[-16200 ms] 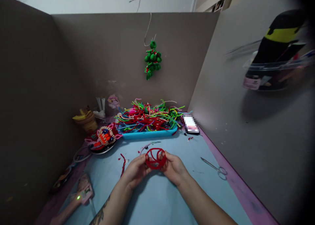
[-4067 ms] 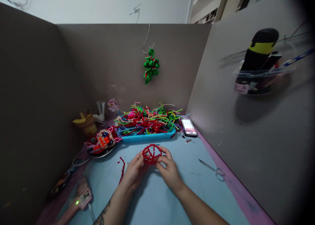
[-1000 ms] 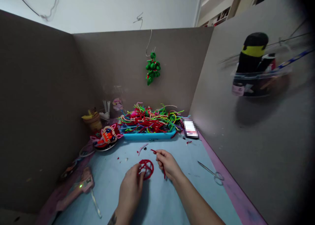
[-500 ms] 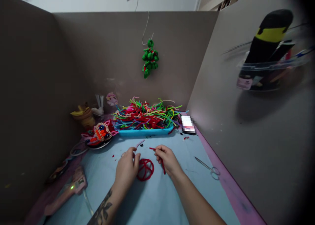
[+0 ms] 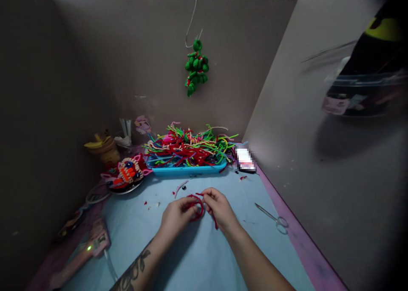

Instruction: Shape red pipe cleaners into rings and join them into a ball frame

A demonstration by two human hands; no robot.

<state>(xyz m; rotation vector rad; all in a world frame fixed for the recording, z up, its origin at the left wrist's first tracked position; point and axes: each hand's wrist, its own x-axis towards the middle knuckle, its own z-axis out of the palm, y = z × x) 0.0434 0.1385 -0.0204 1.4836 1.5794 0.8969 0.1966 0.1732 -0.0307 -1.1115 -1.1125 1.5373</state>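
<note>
My left hand [image 5: 179, 214] has its fingers closed on a round red pipe-cleaner ring [image 5: 202, 210], partly covered by the fingers. Close beside it, my right hand [image 5: 219, 206] pinches a short piece of red pipe cleaner [image 5: 216, 221]; one end sticks out to the left above the ring and the other hangs below the fingers. Whether the piece touches the ring I cannot tell. Just beyond my left hand, a small dark bead [image 5: 184, 187] lies by a thin pink strip [image 5: 180, 186] on the blue cloth [image 5: 204, 261].
A blue tray [image 5: 188, 170] heaped with colourful pipe cleaners stands at the back, beside a phone [image 5: 245, 159]. Scissors [image 5: 270, 216] lie right. On the left are a pink glue gun [image 5: 86, 252] and a plate [image 5: 126, 189] with a pipe-cleaner figure. A green ornament [image 5: 196, 68] hangs behind.
My left hand has moved right and taken hold of the red ring, which was lying on the cloth. My right hand keeps its pinch on the short piece. The camera has tipped down slightly.
</note>
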